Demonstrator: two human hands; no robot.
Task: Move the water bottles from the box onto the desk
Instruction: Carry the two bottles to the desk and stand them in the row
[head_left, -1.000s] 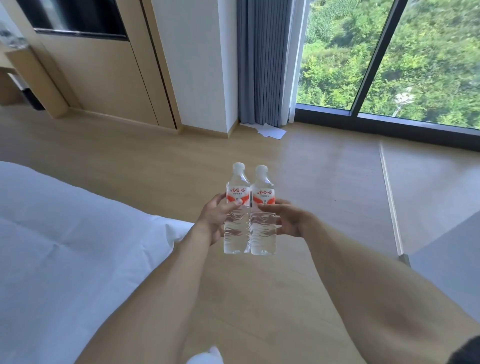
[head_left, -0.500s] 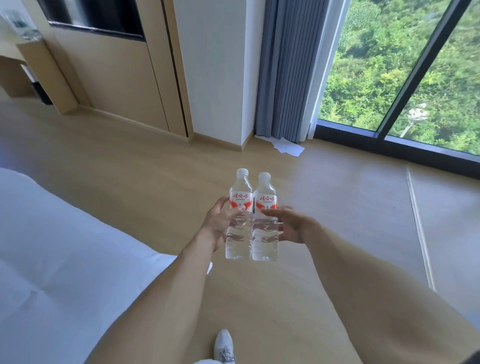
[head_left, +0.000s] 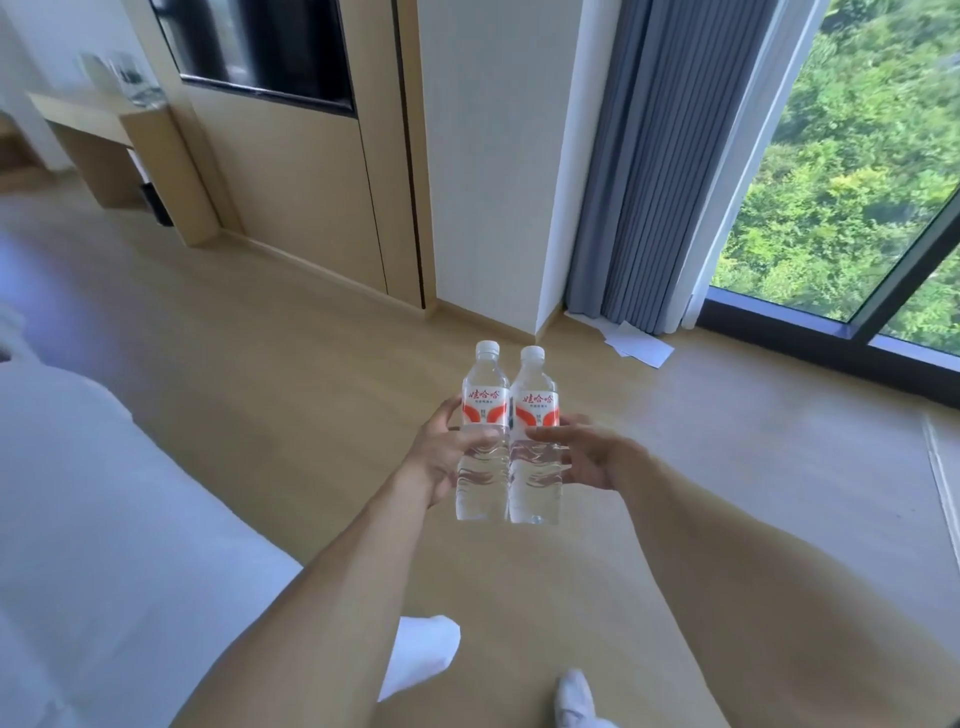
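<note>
Two clear water bottles with white caps and red-and-white labels are held upright side by side in front of me, above the wooden floor. My left hand (head_left: 435, 457) grips the left bottle (head_left: 483, 436) around its middle. My right hand (head_left: 587, 453) grips the right bottle (head_left: 535, 441) the same way. The bottles touch each other. A light wooden desk (head_left: 78, 111) stands at the far upper left against the wall, with some clear items on top. No box is in view.
A white bed (head_left: 93, 519) fills the left side. A wood panel with a dark screen (head_left: 260, 47) and a white pillar (head_left: 488, 156) stand ahead. Grey curtain (head_left: 660, 166), big window (head_left: 857, 156) and white papers (head_left: 636, 345) on the floor lie to the right. My white shoes (head_left: 574, 696) show below.
The view has swung left and forward: the desk and wall panel come closer, the window slides right. Both hands keep the two bottles together in front of me.
</note>
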